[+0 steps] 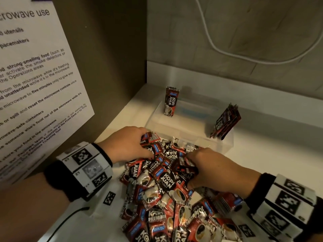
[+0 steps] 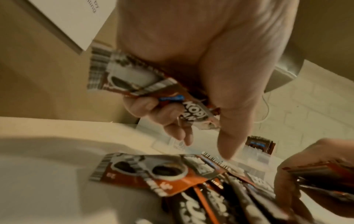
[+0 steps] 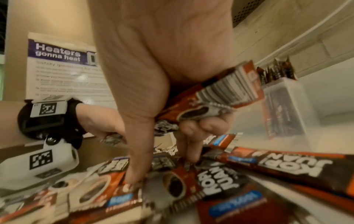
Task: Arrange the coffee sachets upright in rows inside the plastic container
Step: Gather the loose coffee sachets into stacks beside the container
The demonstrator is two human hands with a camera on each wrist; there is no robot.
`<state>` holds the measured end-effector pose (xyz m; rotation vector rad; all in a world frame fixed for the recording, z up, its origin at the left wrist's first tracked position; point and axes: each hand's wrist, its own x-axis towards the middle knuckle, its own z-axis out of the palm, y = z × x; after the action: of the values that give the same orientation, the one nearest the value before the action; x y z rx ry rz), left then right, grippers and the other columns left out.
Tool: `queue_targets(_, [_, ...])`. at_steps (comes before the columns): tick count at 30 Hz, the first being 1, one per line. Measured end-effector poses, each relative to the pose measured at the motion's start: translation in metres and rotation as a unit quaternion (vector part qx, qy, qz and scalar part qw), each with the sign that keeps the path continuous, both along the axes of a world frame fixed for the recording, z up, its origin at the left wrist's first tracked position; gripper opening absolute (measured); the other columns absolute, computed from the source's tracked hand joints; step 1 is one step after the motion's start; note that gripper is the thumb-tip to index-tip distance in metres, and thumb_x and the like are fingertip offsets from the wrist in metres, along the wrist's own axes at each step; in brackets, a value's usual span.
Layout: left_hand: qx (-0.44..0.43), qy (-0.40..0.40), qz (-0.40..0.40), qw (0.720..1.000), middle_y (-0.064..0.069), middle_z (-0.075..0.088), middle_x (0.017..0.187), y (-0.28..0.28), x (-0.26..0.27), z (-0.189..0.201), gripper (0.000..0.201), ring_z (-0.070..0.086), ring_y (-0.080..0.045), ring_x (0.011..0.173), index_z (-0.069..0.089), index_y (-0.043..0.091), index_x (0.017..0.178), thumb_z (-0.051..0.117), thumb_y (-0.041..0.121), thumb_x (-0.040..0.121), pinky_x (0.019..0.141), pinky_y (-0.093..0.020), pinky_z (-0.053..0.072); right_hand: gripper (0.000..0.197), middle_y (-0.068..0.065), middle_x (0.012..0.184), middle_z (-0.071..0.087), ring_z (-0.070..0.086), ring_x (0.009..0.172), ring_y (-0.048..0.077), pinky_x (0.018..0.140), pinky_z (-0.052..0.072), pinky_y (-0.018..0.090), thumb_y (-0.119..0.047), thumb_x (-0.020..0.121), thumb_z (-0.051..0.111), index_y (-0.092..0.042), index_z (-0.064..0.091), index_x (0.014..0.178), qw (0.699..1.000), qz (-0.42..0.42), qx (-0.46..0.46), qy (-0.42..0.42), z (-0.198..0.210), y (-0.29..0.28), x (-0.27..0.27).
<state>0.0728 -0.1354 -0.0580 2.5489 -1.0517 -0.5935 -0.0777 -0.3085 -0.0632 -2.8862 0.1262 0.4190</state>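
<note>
Sachets (image 1: 164, 179) marked "KOPI JUAN" lie heaped at lower centre. Left hand (image 1: 125, 144) and right hand (image 1: 215, 170) each grip several. The clear plastic container (image 1: 225, 145) holds one upright sachet (image 1: 170, 101) and a leaning bundle (image 1: 225, 122).

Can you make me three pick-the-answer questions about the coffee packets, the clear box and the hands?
1. Where does the lone packet stand?
A. the box's far left corner
B. on the paper sign
C. outside the box

2. What colour is the cord on the wall?
A. green
B. white
C. red

3. What is the left hand doing?
A. resting flat
B. pointing up
C. holding packets

Answers: 1 A, it stands upright against the clear box wall. 2 B, the loop is white. 3 C, the left wrist view shows fingers curled round packets.
</note>
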Motion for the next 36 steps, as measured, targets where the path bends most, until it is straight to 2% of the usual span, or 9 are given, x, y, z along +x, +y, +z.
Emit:
queue_targets(4, [0.074,-0.051,-0.026,0.996,0.007,0.056,0.094,-0.002,0.002,-0.011,0.039,0.054,-0.013,0.087,0.055,0.023,0.101,0.078,0.042,0.075,0.075,-0.028,0.046,0.031,0.000,0.094,0.065,0.061,0.087,0.016,0.075,0.053,0.030,-0.025,0.074,0.072,-0.015,0.060,0.102,1.000,0.001,0.017,-0.004,-0.005,0.001,0.001])
queue_targets(7, [0.060,-0.052,-0.022,0.997,0.009,0.055,0.084,-0.002,0.003,-0.012,0.030,0.055,-0.014,0.083,0.054,0.023,0.093,0.075,0.038,0.078,0.068,-0.028,0.043,0.028,0.000,0.090,0.065,0.061,0.081,0.016,0.070,0.052,0.031,-0.021,0.074,0.070,-0.014,0.061,0.099,0.999,-0.020,0.044,-0.002,0.000,0.000,0.001])
queue_targets(12, [0.013,-0.048,-0.027,0.998,0.013,0.050,0.074,0.003,0.010,-0.003,0.027,0.052,-0.008,0.070,0.039,0.031,0.074,0.060,0.026,0.090,0.054,-0.022,0.033,0.025,-0.011,0.068,0.055,0.052,0.059,0.003,0.052,0.040,0.013,-0.014,0.075,0.070,-0.026,0.049,0.071,0.992,-0.048,0.091,-0.067,0.011,-0.010,-0.004])
queue_targets(18, [-0.027,0.074,-0.120,0.990,0.004,0.064,0.092,0.000,-0.013,0.020,0.022,0.061,-0.015,0.081,0.048,0.025,0.107,0.056,0.010,0.092,0.080,-0.038,0.052,0.016,0.001,0.079,0.063,0.058,0.063,0.006,0.060,0.050,0.028,-0.008,0.083,0.066,-0.016,0.055,0.091,0.974,-0.117,0.159,-0.114,0.024,-0.043,-0.021])
queue_targets(20, [-0.016,0.090,-0.192,0.977,0.010,0.061,0.088,-0.006,-0.028,0.023,0.024,0.060,-0.011,0.080,0.052,0.026,0.109,0.055,0.009,0.093,0.075,-0.030,0.052,0.022,0.003,0.084,0.066,0.063,0.071,0.014,0.067,0.053,0.038,-0.005,0.084,0.064,-0.015,0.052,0.100,0.970,-0.128,0.175,-0.114,0.026,-0.053,-0.028])
queue_targets(22, [-0.002,0.061,-0.256,0.965,0.007,0.060,0.088,-0.015,-0.042,0.022,0.016,0.056,-0.009,0.075,0.056,0.023,0.104,0.060,0.015,0.091,0.064,-0.022,0.047,0.030,-0.001,0.079,0.066,0.063,0.067,0.007,0.063,0.053,0.030,0.000,0.084,0.062,-0.020,0.053,0.105,0.969,-0.125,0.185,-0.101,0.026,-0.059,-0.036])
queue_targets(27, [0.078,-0.050,-0.358,0.929,0.004,0.058,0.097,-0.035,-0.058,0.007,0.029,0.052,-0.013,0.086,0.055,0.020,0.099,0.075,0.032,0.081,0.077,-0.034,0.048,0.032,-0.019,0.081,0.066,0.063,0.074,-0.003,0.061,0.048,0.014,-0.031,0.064,0.084,-0.031,0.061,0.087,0.994,-0.046,0.103,0.004,0.020,-0.064,-0.059])
queue_targets(30, [0.101,-0.055,-0.368,0.923,0.001,0.060,0.092,-0.038,-0.058,0.004,0.034,0.054,-0.017,0.083,0.047,0.023,0.088,0.077,0.032,0.078,0.077,-0.042,0.050,0.045,-0.025,0.093,0.061,0.059,0.085,-0.006,0.069,0.045,0.010,-0.038,0.057,0.084,-0.034,0.061,0.096,0.997,0.014,0.057,0.047,0.007,-0.060,-0.069])
queue_targets(36, [0.070,-0.035,-0.357,0.931,-0.003,0.057,0.080,-0.039,-0.052,0.016,0.012,0.046,-0.010,0.062,0.051,0.016,0.091,0.063,0.015,0.087,0.057,-0.028,0.039,0.054,-0.017,0.111,0.062,0.059,0.095,0.001,0.078,0.049,0.019,-0.034,0.065,0.078,-0.031,0.055,0.114,0.997,0.053,0.012,0.048,-0.002,-0.057,-0.070])
